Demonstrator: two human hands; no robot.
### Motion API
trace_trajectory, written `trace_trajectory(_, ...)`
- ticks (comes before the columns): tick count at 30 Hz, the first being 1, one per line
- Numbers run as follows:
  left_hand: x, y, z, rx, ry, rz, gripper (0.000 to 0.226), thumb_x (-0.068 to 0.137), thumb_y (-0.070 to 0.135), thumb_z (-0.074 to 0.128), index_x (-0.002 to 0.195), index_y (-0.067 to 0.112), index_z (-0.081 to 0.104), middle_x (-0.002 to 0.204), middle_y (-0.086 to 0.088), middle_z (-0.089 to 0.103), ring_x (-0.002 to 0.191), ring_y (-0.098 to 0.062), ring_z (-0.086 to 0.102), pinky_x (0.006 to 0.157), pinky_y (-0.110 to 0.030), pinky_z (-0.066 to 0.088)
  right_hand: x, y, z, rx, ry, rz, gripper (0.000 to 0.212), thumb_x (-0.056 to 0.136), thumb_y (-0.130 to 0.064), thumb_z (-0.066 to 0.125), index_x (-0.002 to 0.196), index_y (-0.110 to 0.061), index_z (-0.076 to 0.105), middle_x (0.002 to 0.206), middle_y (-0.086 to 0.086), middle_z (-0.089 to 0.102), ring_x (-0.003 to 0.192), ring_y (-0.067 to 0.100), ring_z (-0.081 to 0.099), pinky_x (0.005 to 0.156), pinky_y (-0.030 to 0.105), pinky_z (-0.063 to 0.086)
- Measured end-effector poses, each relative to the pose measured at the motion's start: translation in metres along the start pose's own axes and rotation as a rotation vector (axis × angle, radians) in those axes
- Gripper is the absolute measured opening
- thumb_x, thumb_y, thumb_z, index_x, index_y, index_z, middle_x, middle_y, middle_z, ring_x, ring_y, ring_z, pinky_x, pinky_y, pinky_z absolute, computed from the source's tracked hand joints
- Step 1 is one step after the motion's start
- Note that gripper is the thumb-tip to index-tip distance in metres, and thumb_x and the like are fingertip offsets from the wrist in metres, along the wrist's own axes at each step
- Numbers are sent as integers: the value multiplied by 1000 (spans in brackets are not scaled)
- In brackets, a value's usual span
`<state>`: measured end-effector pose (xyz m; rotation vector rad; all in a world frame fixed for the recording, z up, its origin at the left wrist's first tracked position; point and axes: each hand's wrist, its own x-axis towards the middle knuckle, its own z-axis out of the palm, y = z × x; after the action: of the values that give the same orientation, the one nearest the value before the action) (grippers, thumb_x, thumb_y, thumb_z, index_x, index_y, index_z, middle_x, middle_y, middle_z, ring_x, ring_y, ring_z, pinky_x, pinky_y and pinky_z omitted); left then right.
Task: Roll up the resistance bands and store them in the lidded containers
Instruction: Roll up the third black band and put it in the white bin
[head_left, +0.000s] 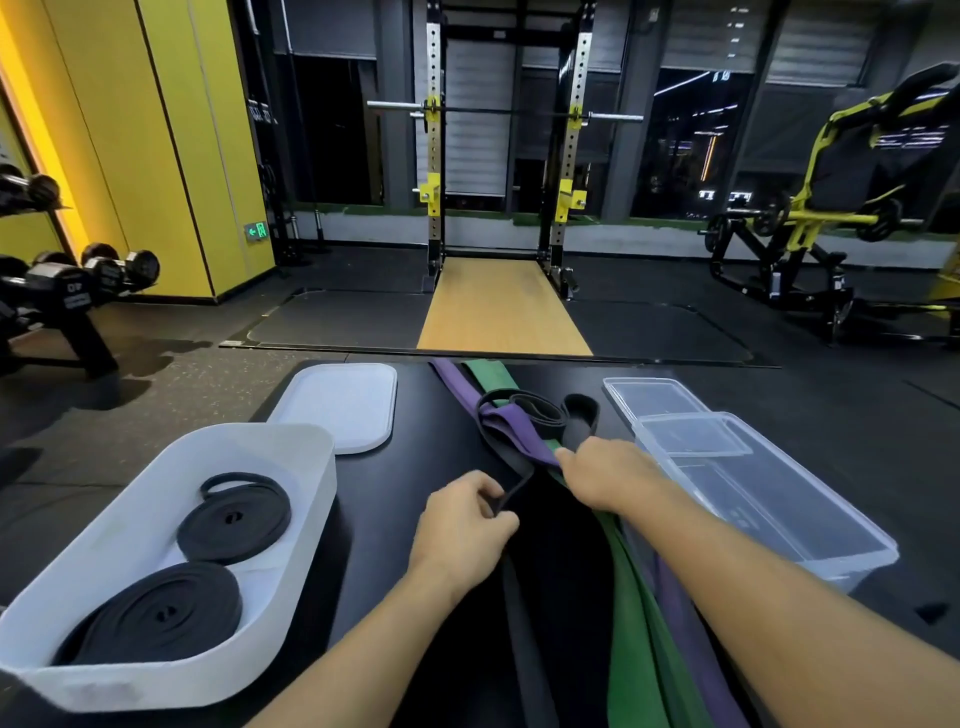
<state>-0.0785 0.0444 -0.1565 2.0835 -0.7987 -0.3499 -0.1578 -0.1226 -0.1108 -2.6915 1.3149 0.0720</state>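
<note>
Black band pinched in left fingers, purple band in right fingers.

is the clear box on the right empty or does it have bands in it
Empty: through the clear container only its bare floor shows; its lid lies behind it.

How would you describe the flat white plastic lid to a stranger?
Start at the black table. On its left stands a white plastic tub; the flat white lid lies just beyond it. Unlike the clear plastic lid opposite, it is opaque.
</note>
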Motion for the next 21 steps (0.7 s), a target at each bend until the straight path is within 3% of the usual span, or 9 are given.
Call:
trace_trajectory(6, 24, -15, -29, -249, 408, -57, 16, 92, 14, 62, 92, 22, 49, 82, -1, 60, 76, -21, 57, 66, -32, 45, 7, 1, 0, -5, -59, 59, 71, 106, -57, 16, 146, -11, 51, 151, 16, 51, 144, 36, 36, 115, 43, 29)
trace_trajectory(10, 34, -27, -44, -372, 633, -52, 9, 98, 10, 55, 98, 15, 48, 86, -2, 54, 79, -22, 52, 66, -25, 40, 8, -8, -4, -46, 151, 35, 60, 107, -51, 25, 138, -9, 53, 143, 12, 52, 134, 35, 41, 107, 45, 35)
trace_trajectory(12, 33, -28, -40, -338, 625, -22, 12, 97, 7, 53, 100, 18, 50, 98, -3, 51, 83, -16, 52, 70, -29, 39, 6, -16, -7, -54, 297, -39, 45, 108, -41, 38, 135, -6, 47, 139, 12, 47, 127, 34, 44, 100, 42, 40)
trace_trajectory(14, 28, -29, -28, -277, 545, 25, 19, 96, 3, 54, 103, 21, 56, 112, 0, 45, 88, -1, 54, 74, -13, 38, 1, -25, -11, -57, 343, -115, 32, 103, -21, 50, 129, -6, 43, 134, 11, 43, 121, 33, 47, 91, 38, 43)
trace_trajectory(17, 23, -33, -17, -260, 418, 68, 23, 99, 1, 51, 103, 17, 68, 126, 5, 45, 94, 28, 45, 71, 8, 30, -11, -40, -17, -49, 389, -164, 27, 97, -6, 51, 121, -9, 41, 129, 9, 39, 116, 30, 51, 76, 38, 41)
trace_trajectory(18, 24, -34, -18, -269, 396, 66, 27, 100, 1, 49, 99, 16, 71, 130, 7, 47, 99, 30, 44, 73, 10, 27, -16, -45, -19, -42, 408, -185, 25, 97, -6, 51, 120, -10, 40, 128, 9, 38, 113, 30, 51, 72, 38, 39)
trace_trajectory(21, 30, -43, -23, -334, 381, 46, 40, 100, -2, 43, 93, 20, 75, 131, 14, 55, 115, 11, 48, 89, 8, 26, -32, -61, -28, -72, 481, -259, 27, 98, -6, 54, 119, -11, 40, 128, 8, 37, 103, 27, 50, 66, 36, 33)
